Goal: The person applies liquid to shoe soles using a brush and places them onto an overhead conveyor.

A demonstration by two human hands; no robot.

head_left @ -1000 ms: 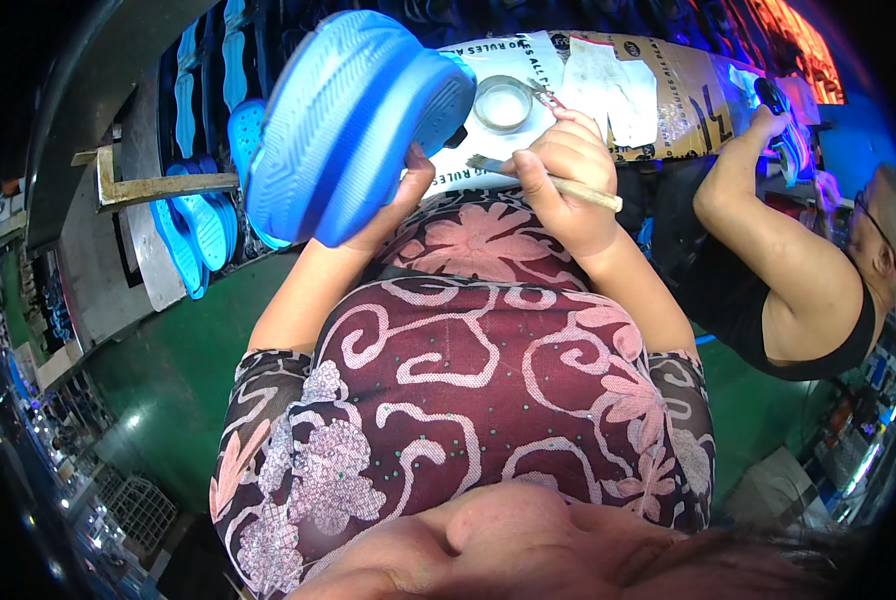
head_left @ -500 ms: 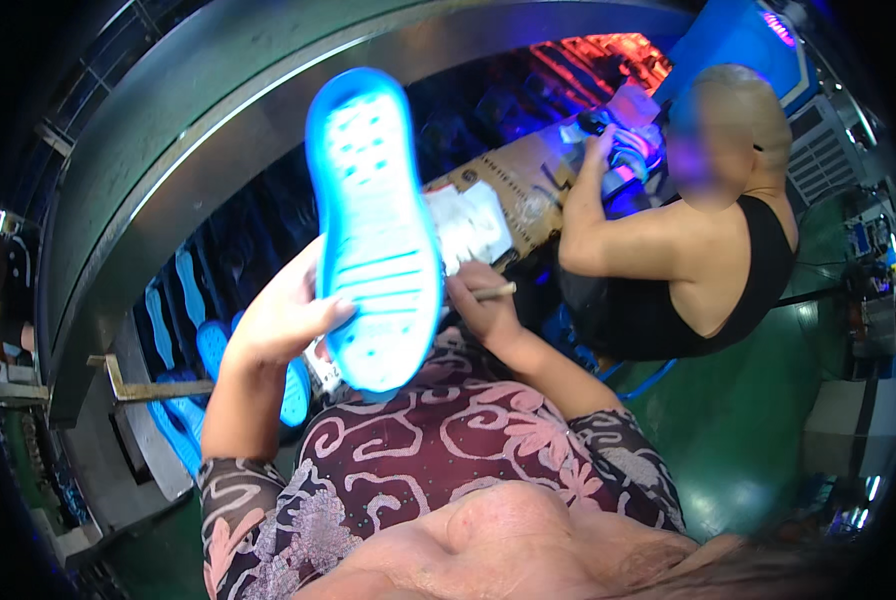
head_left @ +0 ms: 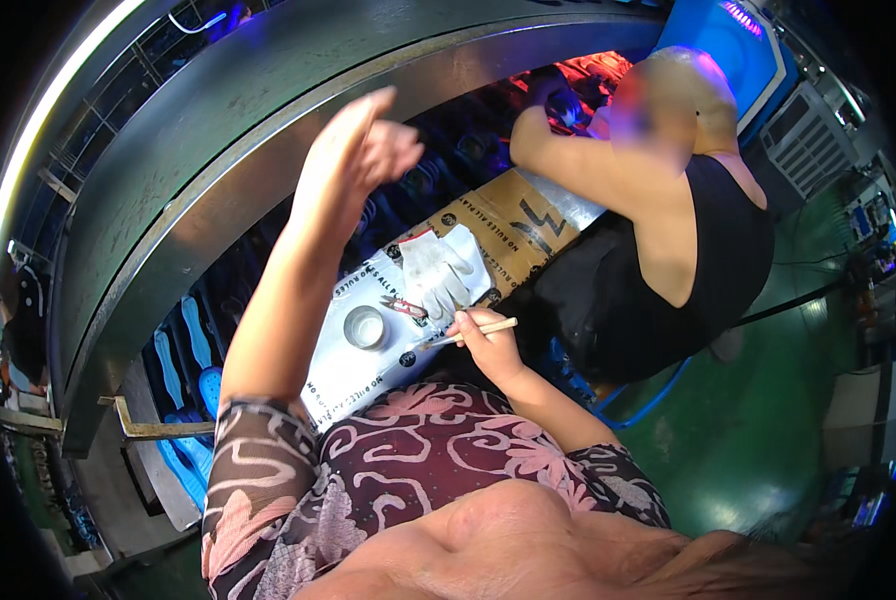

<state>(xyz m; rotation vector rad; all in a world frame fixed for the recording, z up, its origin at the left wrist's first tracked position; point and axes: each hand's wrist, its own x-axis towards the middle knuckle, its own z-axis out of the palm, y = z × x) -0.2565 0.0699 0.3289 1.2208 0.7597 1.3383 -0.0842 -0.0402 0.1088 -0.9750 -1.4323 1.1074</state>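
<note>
My left hand [head_left: 363, 150] is raised over the dark machine bed, its slightly blurred fingers apart and nothing seen in them. A slim brush [head_left: 499, 325] with a pale wooden handle is pinched in my right hand [head_left: 492, 349], its tip pointing left, low over the white sheet [head_left: 340, 388]. On that sheet stands a round metal tin [head_left: 366, 328], its inside pale. Small red-handled snips [head_left: 405, 306] lie between the tin and a white knitted glove [head_left: 434, 276].
A curved metal machine frame [head_left: 208, 155] arches across the far side. Several blue soles [head_left: 167, 370] lie at the left near a metal bracket [head_left: 153, 428]. Brown cardboard [head_left: 528, 225] covers the bench's right part. A co-worker [head_left: 708, 210] sits close at the right, reaching toward a red glow.
The bright blue sole has left my left hand, which has moved up and away. My right hand with the brush has lowered slightly. The co-worker has leaned further toward the machine.
</note>
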